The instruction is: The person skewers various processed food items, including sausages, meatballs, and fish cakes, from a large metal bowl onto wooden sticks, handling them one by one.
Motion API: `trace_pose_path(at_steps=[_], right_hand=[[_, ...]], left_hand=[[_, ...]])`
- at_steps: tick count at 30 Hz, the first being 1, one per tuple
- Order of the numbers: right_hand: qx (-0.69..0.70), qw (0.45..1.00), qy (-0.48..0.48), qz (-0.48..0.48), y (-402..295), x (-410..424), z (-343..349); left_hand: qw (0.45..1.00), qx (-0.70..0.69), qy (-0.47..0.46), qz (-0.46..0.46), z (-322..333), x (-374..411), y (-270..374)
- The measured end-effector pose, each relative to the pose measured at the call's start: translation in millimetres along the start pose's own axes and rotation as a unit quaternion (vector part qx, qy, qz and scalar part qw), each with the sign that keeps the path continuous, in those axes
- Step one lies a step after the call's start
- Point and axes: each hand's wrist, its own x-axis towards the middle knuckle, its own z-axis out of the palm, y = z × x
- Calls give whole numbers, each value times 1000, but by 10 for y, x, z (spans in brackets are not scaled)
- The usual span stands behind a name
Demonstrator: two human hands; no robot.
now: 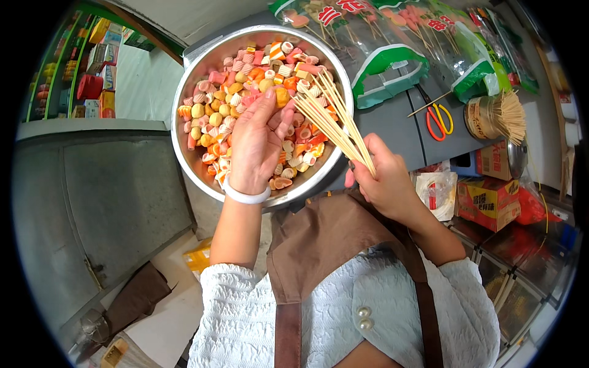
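My left hand (257,138), with a white bangle on its wrist, pinches a golden-brown food piece (282,97) between thumb and fingers. It is above a large round steel basin (185,163) full of mixed fish balls, pink and white ridged pieces, and orange-and-white pieces. My right hand (386,177) grips a bundle of bamboo skewers (329,126) near the lower ends. Their upper ends fan out over the basin's right side, close to the left fingertips. I cannot tell whether any skewer tip touches the held piece.
Clear plastic bags (391,78) of skewered food lie at the back right. Scissors (437,122) with red and yellow handles and a jar of skewers (483,117) are on the grey table (391,131). Below the table are cartons (487,200). A stocked shelf (69,64) stands left.
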Motion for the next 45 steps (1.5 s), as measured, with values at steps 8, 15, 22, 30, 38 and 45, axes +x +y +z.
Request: trace_pose_path(at_steps=[8,15,22,30,38,45], right_hand=[[-11,1000,11,2,-8,-3,43],[13,1000,4,21,-5,14,57],[16,999,28,-24,107,41,131],[70,996,36,39,54,64,99],[72,994,48,71,87,128,170],[34,996,63,58,68,145,209]], left_hand=[[999,38,17,19,54,-4,-28],[999,30,17,24,77,-24,-73],[999,31,16,30,84,-31,-118],[999,31,5,35,12,171,-128],[1000,15,-7,-9,-8,111,-158],[999,32,-9,31,-56,92,-159]])
